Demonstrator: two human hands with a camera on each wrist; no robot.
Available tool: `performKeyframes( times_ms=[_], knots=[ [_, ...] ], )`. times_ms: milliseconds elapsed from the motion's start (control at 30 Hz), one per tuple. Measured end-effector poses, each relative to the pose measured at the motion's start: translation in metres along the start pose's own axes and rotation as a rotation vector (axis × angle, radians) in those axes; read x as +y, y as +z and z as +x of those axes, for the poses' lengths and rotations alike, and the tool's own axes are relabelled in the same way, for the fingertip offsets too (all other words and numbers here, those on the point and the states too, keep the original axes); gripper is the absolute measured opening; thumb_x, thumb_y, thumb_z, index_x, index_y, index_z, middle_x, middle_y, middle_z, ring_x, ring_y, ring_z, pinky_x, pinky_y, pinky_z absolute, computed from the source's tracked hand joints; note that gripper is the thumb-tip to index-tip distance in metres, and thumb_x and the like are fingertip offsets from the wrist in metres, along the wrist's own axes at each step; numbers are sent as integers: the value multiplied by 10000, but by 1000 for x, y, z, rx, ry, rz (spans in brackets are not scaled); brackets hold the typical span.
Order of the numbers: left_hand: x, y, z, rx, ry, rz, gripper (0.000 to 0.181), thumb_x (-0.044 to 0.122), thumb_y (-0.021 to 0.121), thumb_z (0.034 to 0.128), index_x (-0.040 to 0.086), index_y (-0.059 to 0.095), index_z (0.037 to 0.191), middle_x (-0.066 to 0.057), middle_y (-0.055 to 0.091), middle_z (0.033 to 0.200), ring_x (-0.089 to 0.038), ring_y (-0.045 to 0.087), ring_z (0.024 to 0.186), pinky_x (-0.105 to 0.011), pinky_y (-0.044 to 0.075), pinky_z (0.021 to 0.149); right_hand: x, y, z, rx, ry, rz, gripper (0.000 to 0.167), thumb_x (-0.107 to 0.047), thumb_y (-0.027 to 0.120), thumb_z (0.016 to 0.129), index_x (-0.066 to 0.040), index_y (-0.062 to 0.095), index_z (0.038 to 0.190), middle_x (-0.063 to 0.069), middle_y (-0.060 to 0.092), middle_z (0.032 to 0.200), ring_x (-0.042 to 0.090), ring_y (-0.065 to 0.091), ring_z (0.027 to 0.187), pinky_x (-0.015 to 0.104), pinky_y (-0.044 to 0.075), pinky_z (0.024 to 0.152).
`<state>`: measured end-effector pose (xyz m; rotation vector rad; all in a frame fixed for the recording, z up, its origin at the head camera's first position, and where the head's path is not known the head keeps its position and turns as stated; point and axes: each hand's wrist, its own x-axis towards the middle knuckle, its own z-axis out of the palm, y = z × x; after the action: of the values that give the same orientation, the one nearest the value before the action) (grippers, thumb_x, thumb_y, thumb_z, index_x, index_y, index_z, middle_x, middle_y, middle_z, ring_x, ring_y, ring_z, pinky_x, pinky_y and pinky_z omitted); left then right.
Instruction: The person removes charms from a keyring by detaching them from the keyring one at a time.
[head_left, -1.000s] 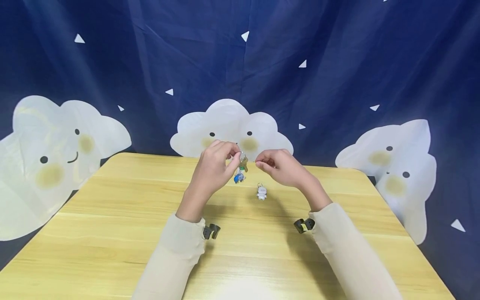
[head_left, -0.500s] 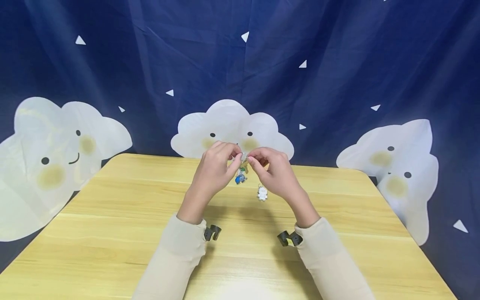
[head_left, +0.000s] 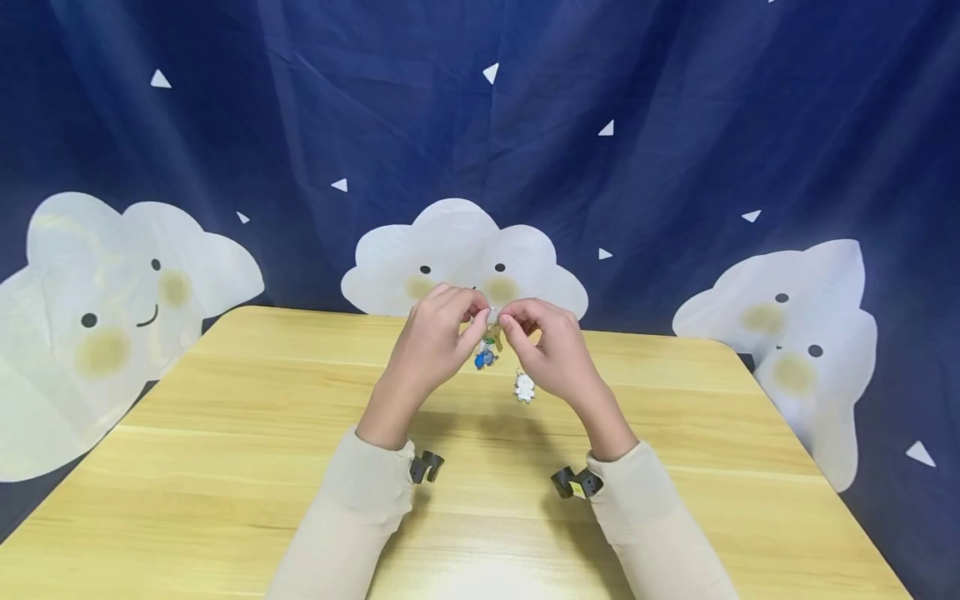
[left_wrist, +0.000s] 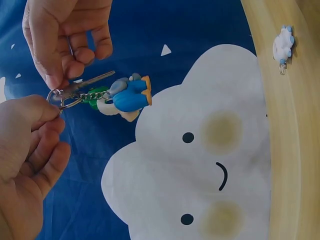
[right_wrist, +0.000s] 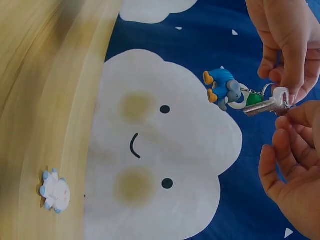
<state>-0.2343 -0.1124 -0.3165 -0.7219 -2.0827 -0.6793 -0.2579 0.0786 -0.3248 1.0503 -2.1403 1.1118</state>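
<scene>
Above the table's far part, my left hand (head_left: 432, 346) pinches a metal key ring (left_wrist: 62, 104) between thumb and finger. From the ring hang a key (right_wrist: 267, 105), a small blue-and-grey figure (head_left: 485, 358) with orange feet, and a green piece (right_wrist: 254, 98). My right hand (head_left: 552, 345) faces the left one and pinches at the same ring, by the key's head. Its exact hold on ring or key cannot be told. A white figure (head_left: 524, 387) with blue tips and a small metal loop lies on the table, just below the right hand.
The light wooden table (head_left: 247, 467) reaches toward a dark blue curtain (head_left: 420, 100) with white clouds and small triangles. Black wrist mounts sit at both sleeve cuffs, low over the table.
The right hand has come in leftward from apart to meet the ring. The left hand and hanging keychain have shifted slightly right. The white figure has stayed on the table.
</scene>
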Motion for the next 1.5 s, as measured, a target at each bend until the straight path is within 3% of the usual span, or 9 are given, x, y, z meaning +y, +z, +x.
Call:
performKeyframes(
  times_ms=[333, 467, 767, 967, 1167, 1333, 1500],
  knots=[
    [2, 3, 1, -16, 8, -47, 64, 17, 669, 935, 25, 721, 899, -64, 705, 824, -200, 641, 791, -293, 551, 707, 2, -1, 0, 34, -17, -38, 65, -25, 638, 969, -18, 687, 926, 40, 638, 762, 140, 571, 676, 285, 479, 582],
    [4, 3, 2, -42, -51, -102, 57, 36, 678, 941, 26, 723, 907, -55, 705, 806, -189, 641, 771, -289, 549, 705, 3, -1, -1, 15, 14, -54, 59, -30, 612, 981, -20, 659, 946, 45, 627, 782, 146, 563, 692, 269, 451, 542],
    [5, 2, 2, -135, -192, -215, 104, 109, 691, 984, 26, 753, 996, -42, 730, 846, -170, 654, 769, -349, 582, 714, 7, -1, -2, -23, 30, -57, 47, -24, 561, 949, -13, 605, 934, 52, 602, 789, 166, 545, 706, 299, 482, 647],
    [2, 2, 1, -217, -241, -262, 146, 89, 696, 979, 33, 768, 1094, -34, 756, 928, -150, 668, 799, -316, 571, 723, 8, -5, -3, -62, 113, -28, 66, -29, 540, 954, -39, 593, 916, 35, 616, 785, 167, 538, 690, 304, 473, 638],
    [-1, 5, 0, -231, -191, -241, 205, 105, 708, 972, 35, 755, 1159, -38, 740, 943, -160, 675, 831, -297, 549, 694, 10, -9, -2, -88, 209, 68, 122, -68, 524, 1007, -43, 610, 923, 46, 645, 797, 177, 541, 689, 290, 459, 642],
    [-2, 6, 1, -171, -116, -238, 181, 80, 724, 953, 33, 766, 1122, -62, 757, 1014, -159, 660, 831, -285, 543, 711, 10, -12, -1, -118, 286, 206, 182, -92, 495, 1049, -12, 611, 933, 91, 645, 830, 214, 552, 712, 270, 462, 633],
    [-3, 7, 0, -91, -3, -249, 145, 68, 747, 928, 25, 774, 1064, -76, 763, 1002, -184, 665, 874, -318, 544, 766, 7, -14, 0, -131, 380, 341, 217, -100, 477, 1060, 24, 610, 942, 91, 644, 858, 235, 599, 821, 288, 526, 766]
  ],
)
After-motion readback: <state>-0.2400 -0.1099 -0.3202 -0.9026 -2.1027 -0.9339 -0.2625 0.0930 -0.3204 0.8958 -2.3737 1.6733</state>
